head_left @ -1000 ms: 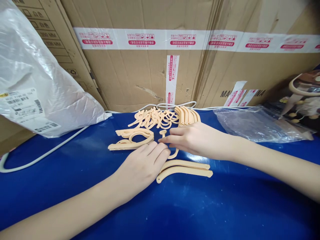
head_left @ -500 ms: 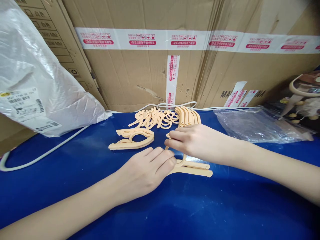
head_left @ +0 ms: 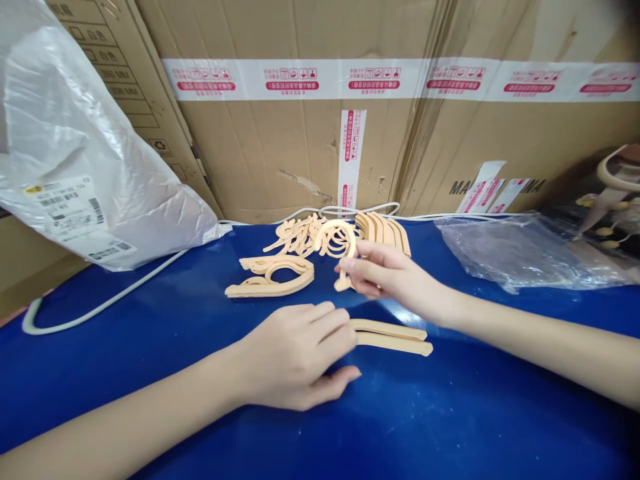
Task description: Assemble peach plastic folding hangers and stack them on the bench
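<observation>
Between the thumb and fingers of my right hand (head_left: 387, 270) is a cream plastic hanger hook (head_left: 351, 250), held upright with its curve at the top. My left hand (head_left: 300, 350) rests low over the table, its thumb stretched away from the bent fingers. Those fingers cover the left ends of two hanger arms (head_left: 393, 337), which lie side by side on the blue surface; whether they press on them I cannot tell. Behind my left hand lie folded hangers (head_left: 270, 287), stacked together. Loose hooks (head_left: 295, 233) form a pile farther back, beside a row of curved hanger arms (head_left: 383, 230).
Large cardboard boxes (head_left: 270, 153) stand along the back edge of the blue table (head_left: 380, 427). A white plastic parcel bag (head_left: 115, 153) leans at left, with a pale cable (head_left: 115, 293) by it. A clear plastic bag (head_left: 515, 257) lies at right.
My right hand has lifted the hook off the hanger arms and turned it upright. My left thumb has moved out from the fingers. The view has shifted slightly.
</observation>
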Available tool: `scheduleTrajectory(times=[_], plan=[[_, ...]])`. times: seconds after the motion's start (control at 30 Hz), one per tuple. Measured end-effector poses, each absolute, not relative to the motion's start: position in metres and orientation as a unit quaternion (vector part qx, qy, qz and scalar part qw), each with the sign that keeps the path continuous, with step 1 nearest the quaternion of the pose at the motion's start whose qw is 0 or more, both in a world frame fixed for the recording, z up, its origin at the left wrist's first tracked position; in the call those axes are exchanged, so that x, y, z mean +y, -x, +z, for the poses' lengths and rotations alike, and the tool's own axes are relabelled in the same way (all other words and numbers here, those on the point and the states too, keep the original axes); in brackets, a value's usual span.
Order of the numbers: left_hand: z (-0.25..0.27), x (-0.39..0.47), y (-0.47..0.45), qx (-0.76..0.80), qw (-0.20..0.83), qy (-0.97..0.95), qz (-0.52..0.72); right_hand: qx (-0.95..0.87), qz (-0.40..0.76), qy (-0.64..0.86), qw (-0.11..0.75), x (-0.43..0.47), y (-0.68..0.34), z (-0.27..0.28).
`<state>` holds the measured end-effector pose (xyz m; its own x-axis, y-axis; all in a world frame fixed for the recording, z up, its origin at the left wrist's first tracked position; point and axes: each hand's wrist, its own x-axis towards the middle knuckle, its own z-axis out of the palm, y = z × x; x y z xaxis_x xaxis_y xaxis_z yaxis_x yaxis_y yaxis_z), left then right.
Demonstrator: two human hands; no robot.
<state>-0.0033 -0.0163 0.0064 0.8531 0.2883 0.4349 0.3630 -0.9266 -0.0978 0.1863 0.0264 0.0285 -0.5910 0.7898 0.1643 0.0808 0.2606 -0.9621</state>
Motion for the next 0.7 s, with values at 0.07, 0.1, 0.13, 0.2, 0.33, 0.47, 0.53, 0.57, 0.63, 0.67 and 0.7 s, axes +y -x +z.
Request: scheduleTrajectory(times=[0.07, 0.1, 0.13, 0.2, 0.33, 0.47, 0.53, 0.57, 0.63, 0.67, 0.7], plan=[[0.007, -0.014, 0.003, -0.203, 0.049, 0.961, -0.181, -0.703, 0.544, 0.305, 0.342, 0.017, -0.183, 0.022], [0.007, -0.013, 0.003, -0.209, 0.034, 0.964, -0.162, -0.710, 0.535, 0.308, 0.339, 0.013, -0.184, 0.020], [0.006, -0.012, 0.003, -0.213, 0.022, 0.966, -0.143, -0.719, 0.521, 0.312, 0.338, 0.010, -0.186, 0.018], [0.006, -0.011, 0.004, -0.221, 0.007, 0.969, -0.114, -0.735, 0.495, 0.328, 0.327, 0.006, -0.193, 0.016], [0.007, -0.012, 0.003, -0.249, -0.008, 0.964, -0.093, -0.727, 0.494, 0.355, 0.317, 0.004, -0.206, 0.009], [0.007, -0.012, 0.002, -0.253, -0.011, 0.962, -0.098, -0.715, 0.512, 0.357, 0.316, 0.006, -0.210, -0.001], [0.006, -0.012, 0.003, -0.244, -0.002, 0.962, -0.119, -0.709, 0.517, 0.360, 0.318, 0.006, -0.210, -0.003], [0.005, -0.012, 0.003, -0.240, 0.005, 0.962, -0.133, -0.702, 0.523, 0.362, 0.320, 0.006, -0.209, -0.004], [0.003, -0.013, 0.005, -0.233, 0.011, 0.957, -0.174, -0.682, 0.540, 0.365, 0.331, 0.007, -0.208, -0.004], [0.003, -0.013, 0.006, -0.233, 0.002, 0.951, -0.201, -0.671, 0.548, 0.366, 0.340, 0.007, -0.207, -0.003], [0.003, -0.013, 0.007, -0.234, -0.019, 0.944, -0.232, -0.659, 0.556, 0.365, 0.351, 0.007, -0.207, -0.003]])
